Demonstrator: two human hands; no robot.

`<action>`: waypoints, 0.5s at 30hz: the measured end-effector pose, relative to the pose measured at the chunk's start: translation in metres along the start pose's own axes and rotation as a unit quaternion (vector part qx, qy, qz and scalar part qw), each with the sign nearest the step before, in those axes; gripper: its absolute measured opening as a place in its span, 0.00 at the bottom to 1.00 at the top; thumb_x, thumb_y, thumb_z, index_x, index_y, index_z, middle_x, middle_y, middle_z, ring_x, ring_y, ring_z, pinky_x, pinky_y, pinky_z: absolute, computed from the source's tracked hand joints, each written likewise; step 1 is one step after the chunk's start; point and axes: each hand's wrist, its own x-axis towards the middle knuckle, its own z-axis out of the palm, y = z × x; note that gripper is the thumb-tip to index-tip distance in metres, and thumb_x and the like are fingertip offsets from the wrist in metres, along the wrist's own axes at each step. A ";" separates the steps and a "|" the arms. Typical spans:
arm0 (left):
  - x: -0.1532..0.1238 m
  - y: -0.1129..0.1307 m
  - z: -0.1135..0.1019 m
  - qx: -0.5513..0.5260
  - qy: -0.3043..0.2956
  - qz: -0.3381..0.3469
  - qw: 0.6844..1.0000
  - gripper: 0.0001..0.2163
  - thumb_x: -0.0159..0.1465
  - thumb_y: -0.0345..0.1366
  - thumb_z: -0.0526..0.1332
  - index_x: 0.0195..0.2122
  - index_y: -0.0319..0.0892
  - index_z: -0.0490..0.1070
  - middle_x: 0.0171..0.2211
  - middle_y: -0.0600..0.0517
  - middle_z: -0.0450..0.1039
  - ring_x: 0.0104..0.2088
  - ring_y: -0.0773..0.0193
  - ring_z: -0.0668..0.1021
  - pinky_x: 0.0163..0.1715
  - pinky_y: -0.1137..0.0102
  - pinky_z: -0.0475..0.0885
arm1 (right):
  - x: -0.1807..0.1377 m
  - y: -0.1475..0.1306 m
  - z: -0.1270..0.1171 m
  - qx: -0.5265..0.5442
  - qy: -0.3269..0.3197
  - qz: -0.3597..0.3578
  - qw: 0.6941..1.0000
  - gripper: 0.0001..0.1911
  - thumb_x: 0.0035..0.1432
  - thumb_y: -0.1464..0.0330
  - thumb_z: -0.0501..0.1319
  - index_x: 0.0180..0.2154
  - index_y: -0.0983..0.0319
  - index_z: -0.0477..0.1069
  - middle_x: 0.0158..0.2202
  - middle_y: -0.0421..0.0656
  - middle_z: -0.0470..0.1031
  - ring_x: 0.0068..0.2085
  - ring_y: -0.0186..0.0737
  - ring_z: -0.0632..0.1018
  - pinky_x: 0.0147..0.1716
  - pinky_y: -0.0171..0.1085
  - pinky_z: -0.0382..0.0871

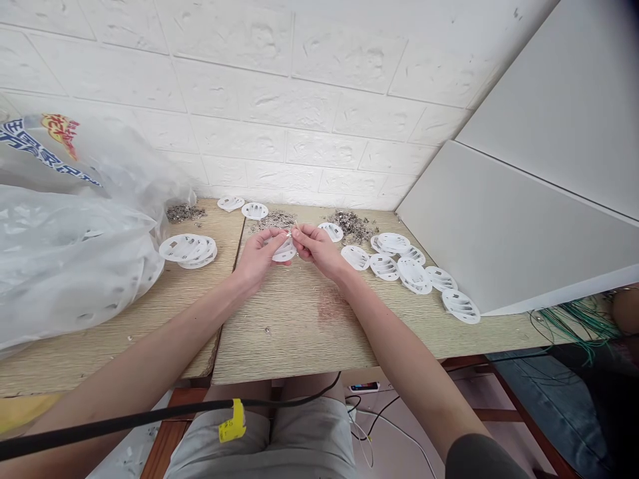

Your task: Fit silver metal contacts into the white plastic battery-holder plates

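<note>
My left hand (259, 253) and my right hand (314, 249) meet over the wooden table (299, 332), both closed on one white round plastic disc (284, 251) held between them. My right fingertips pinch at the disc's upper edge, where a small metal piece seems to sit. Just behind my hands lie two piles of small metal clips (273, 219) (352, 225). More white discs lie close by: a stack (188, 249) to the left and a row of several discs (409, 269) to the right.
A large clear plastic bag (64, 246) full of discs fills the left of the table. A grey panel (509, 226) slopes over the right end. A white brick wall closes the back. A black cable with a yellow tag (232, 420) crosses my lap.
</note>
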 end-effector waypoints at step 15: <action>0.000 0.000 0.001 0.029 0.011 0.010 0.999 0.16 0.49 0.45 0.70 0.32 0.39 0.73 0.29 0.50 0.74 0.28 0.65 0.73 0.23 0.71 0.73 | 0.000 -0.002 0.002 -0.012 0.012 0.007 1.000 0.22 0.49 0.51 0.66 0.30 0.62 0.65 0.20 0.32 0.60 0.20 0.25 0.56 0.20 0.33 0.42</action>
